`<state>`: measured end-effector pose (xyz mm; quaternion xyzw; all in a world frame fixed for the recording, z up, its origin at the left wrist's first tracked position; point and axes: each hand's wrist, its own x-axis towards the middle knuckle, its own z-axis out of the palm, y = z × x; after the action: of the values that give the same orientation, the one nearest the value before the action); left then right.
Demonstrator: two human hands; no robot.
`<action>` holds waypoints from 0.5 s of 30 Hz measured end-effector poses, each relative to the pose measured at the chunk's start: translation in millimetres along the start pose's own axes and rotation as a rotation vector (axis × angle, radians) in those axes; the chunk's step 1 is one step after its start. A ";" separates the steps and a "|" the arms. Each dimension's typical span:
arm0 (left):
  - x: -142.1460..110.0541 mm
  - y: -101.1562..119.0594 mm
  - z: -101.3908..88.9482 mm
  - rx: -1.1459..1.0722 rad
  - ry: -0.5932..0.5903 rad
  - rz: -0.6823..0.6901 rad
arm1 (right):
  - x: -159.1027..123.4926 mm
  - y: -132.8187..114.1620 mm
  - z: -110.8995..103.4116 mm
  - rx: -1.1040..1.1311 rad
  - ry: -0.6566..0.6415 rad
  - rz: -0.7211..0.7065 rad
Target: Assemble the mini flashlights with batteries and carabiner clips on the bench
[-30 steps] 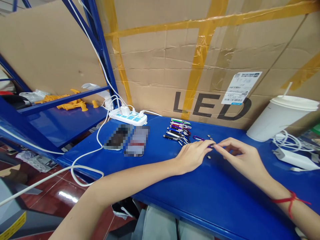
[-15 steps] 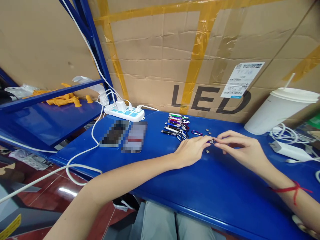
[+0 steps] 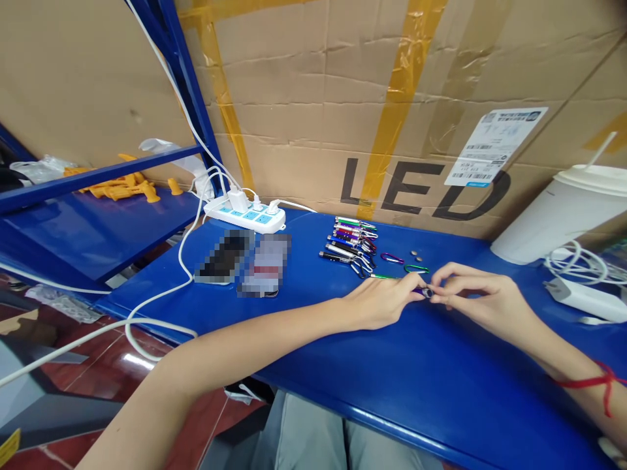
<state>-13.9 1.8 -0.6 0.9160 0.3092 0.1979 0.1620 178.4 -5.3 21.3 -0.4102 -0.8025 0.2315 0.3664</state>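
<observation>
My left hand [image 3: 385, 301] is closed around a small purple keychain flashlight [image 3: 422, 292], whose open round end points right. At that end, the thumb and fingers of my right hand [image 3: 473, 290] are pinched together; what lies between them is too small to make out. A green flashlight [image 3: 383, 277] lies partly hidden behind my left hand. Just beyond the hands are a green carabiner [image 3: 416, 268], a purple carabiner [image 3: 392, 258] and two button cells [image 3: 416, 256]. Farther left, several keychain flashlights [image 3: 347, 243] with carabiners lie in a row.
The blue table [image 3: 372, 378] also holds two phones [image 3: 226, 258], a white power strip [image 3: 245, 214], a white adapter [image 3: 582, 299] with coiled cable and a large white cup [image 3: 558, 215]. A cardboard box [image 3: 294, 111] stands behind. Orange parts [image 3: 120, 186] lie on the left shelf.
The view has shifted slightly. Between my hands the purple flashlight's end now shows, and the green carabiner has come into sight. The button cell formerly in front of the hands is no longer visible.
</observation>
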 end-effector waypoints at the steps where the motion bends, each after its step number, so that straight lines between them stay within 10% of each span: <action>1: 0.0 0.0 -0.1 -0.006 -0.010 0.003 | 0.1 -0.1 0.3 -0.006 -0.002 -0.016; 15: 0.5 -2.3 3.1 0.042 0.050 0.032 | -3.8 3.0 4.6 -0.049 0.041 -0.074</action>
<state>-13.2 3.3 -4.0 0.9187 0.3027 0.2168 0.1317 177.7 -7.1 14.9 -0.3936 -0.8148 0.1897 0.3811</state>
